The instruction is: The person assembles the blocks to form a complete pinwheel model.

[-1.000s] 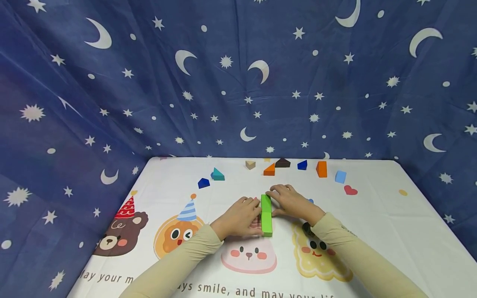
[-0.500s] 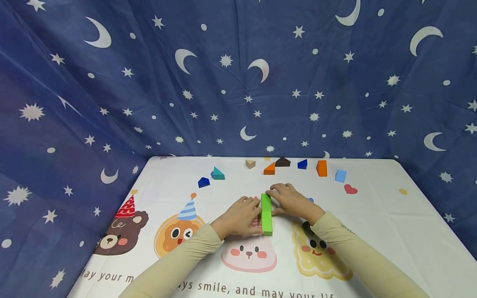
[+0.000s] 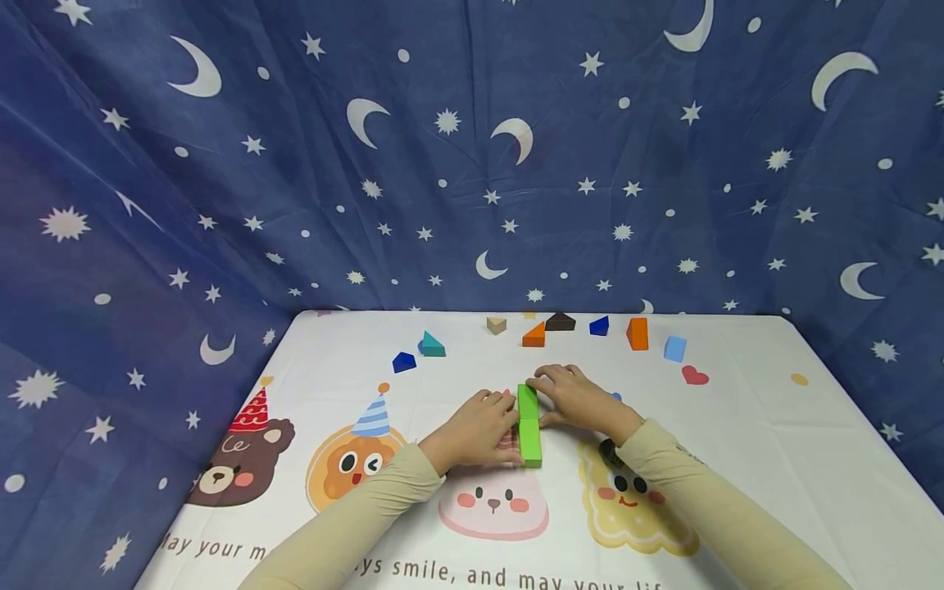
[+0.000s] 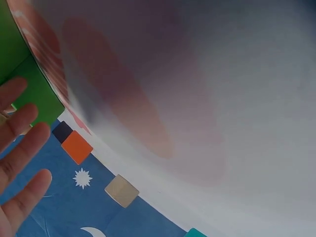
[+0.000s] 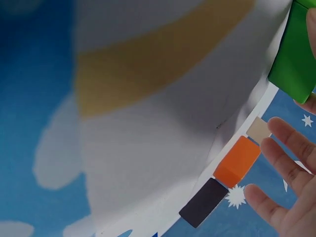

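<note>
In the head view, two bright green blocks stand in a line, a near block (image 3: 530, 444) end to end with a far block (image 3: 527, 401). My left hand (image 3: 475, 428) lies along their left side, thumb by the near block's front end. In the left wrist view its fingers (image 4: 24, 123) are spread and fairly straight, overlapping the green. From the right, my right hand (image 3: 578, 399) touches the far block, fingertips at its far end and thumb beside it. Its other fingers (image 5: 289, 170) extend loosely in the right wrist view.
Along the table's back lie a teal triangle (image 3: 432, 345), a blue block (image 3: 403, 362), a wooden block (image 3: 496, 325), an orange triangle (image 3: 534, 334), a dark brown triangle (image 3: 560, 322), another blue block (image 3: 599, 326), an orange block (image 3: 637, 334) and a light blue block (image 3: 674, 349). A starry curtain (image 3: 442, 221) hangs behind.
The near green block's front end has shifted very slightly to the right. Both hands stay in nearly the same place.
</note>
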Demonstrator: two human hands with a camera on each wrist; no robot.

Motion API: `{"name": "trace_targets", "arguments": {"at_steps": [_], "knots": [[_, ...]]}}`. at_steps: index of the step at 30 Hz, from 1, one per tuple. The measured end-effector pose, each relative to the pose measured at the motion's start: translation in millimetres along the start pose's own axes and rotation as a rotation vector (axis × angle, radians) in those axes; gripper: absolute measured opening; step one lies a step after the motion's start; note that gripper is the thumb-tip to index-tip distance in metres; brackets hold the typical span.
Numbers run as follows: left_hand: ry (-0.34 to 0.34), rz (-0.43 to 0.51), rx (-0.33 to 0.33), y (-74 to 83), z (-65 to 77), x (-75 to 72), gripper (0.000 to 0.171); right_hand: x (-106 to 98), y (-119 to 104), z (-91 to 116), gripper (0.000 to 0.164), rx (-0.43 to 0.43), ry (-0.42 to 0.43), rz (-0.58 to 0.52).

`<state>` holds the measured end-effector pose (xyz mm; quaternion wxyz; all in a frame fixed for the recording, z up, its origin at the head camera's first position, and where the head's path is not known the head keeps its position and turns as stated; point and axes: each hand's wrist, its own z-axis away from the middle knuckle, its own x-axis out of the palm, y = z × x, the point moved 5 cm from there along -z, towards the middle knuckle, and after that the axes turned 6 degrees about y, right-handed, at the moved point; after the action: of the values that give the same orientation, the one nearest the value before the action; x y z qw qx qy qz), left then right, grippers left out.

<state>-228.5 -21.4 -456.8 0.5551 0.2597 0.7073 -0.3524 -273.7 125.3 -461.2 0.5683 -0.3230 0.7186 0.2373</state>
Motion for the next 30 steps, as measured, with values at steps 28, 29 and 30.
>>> {"name": "trace_targets", "arguments": {"at_steps": [28, 29, 30], "knots": [[0.121, 0.010, 0.291, 8.8, -5.4, -1.9, 0.047, -0.6, 1.3, 1.6, 0.066, 0.007, -0.008, -0.008], [0.118, 0.012, 0.290, 8.7, -6.3, -1.6, 0.047, -0.8, 1.4, 1.9, 0.066, 0.005, -0.005, -0.005], [0.114, 0.018, 0.289, 8.7, -7.2, -0.7, 0.047, -0.9, 1.5, 2.1, 0.066, 0.003, -0.003, -0.002]]}}
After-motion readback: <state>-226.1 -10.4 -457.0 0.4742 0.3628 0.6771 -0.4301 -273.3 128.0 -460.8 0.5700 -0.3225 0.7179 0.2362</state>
